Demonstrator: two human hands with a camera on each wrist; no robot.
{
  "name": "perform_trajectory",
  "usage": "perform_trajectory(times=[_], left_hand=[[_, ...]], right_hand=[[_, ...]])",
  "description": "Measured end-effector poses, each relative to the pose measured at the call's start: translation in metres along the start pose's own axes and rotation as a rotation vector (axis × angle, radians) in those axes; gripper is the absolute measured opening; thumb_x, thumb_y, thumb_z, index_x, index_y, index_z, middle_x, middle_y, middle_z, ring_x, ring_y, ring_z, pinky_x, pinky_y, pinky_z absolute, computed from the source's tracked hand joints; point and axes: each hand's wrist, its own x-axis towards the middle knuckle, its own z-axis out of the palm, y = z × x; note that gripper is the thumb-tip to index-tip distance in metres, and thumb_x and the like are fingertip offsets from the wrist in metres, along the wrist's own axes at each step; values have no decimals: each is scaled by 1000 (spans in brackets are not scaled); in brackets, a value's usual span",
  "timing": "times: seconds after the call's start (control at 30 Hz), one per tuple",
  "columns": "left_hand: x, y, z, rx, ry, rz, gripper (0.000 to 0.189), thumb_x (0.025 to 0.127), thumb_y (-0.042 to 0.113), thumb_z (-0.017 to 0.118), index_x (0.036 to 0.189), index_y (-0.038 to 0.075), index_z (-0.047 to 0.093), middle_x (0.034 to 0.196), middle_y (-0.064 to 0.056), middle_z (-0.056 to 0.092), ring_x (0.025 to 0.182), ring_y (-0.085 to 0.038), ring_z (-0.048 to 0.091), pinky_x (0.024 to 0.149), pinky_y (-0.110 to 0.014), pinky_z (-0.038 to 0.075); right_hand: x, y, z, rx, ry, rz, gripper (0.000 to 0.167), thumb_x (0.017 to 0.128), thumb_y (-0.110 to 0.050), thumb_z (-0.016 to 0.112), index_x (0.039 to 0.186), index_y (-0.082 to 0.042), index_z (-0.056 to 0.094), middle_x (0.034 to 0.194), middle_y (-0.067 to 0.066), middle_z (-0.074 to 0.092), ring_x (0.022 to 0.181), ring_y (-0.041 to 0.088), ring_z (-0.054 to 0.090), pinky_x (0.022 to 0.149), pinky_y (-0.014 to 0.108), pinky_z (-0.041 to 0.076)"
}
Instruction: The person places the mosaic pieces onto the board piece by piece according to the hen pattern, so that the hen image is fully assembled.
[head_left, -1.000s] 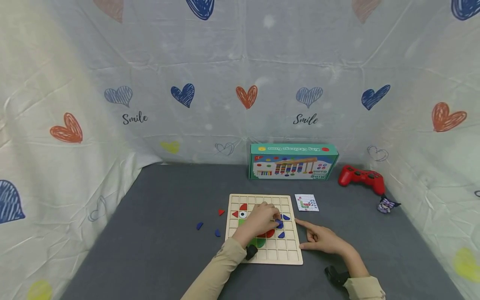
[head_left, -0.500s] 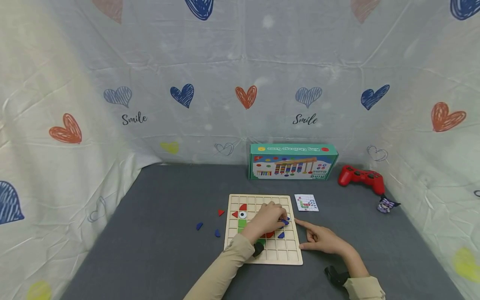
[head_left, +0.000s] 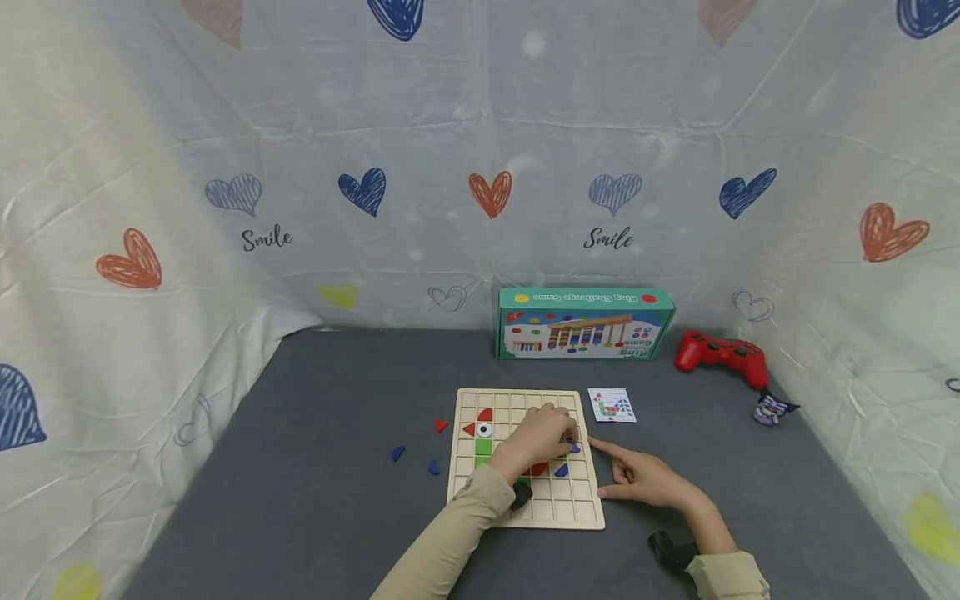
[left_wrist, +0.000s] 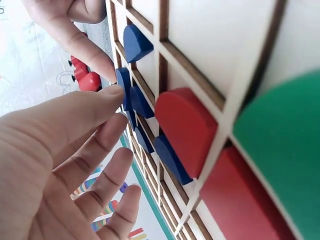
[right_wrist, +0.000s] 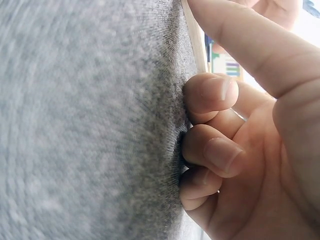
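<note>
My left hand [head_left: 538,437] reaches over a pale wooden grid board [head_left: 585,510]. Its thumb and index fingertips pinch a thin blue curved piece [left_wrist: 123,82] low over the cells on the right side; the other fingers spread loosely. Around it in the left wrist view lie another blue piece [left_wrist: 136,42], a round-edged red piece [left_wrist: 182,127] and a large green piece [left_wrist: 285,150]. At the board's right edge, the index finger and thumb of my right hand [head_left: 652,479] extend and touch the rim, while its remaining fingers curl against the grey cloth.
Left of the board lie a red triangle [head_left: 441,425] and two blue pieces, one a blue half-round [head_left: 397,452]. A printed pattern card [head_left: 612,405] sits beyond the board. Farther back are a green game box [head_left: 585,325], a red game controller [head_left: 720,354] and a small purple-black figure [head_left: 772,410].
My left hand has moved right across the board with the blue piece, then nearly stopped by the right-hand cells. My right hand has stayed at the board's edge.
</note>
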Motion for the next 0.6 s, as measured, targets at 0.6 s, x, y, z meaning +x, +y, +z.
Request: perform_trajectory(times=[0.6], left_hand=[[-6, 3, 0, -11, 0, 52, 10, 84, 24, 69, 92, 28, 73, 90, 11, 62, 91, -11, 54, 82, -33, 45]], right_hand=[[-2, -3, -1, 6, 2, -31, 74, 80, -39, 70, 141, -11, 39, 63, -10, 45, 49, -2, 34, 48, 17, 29]])
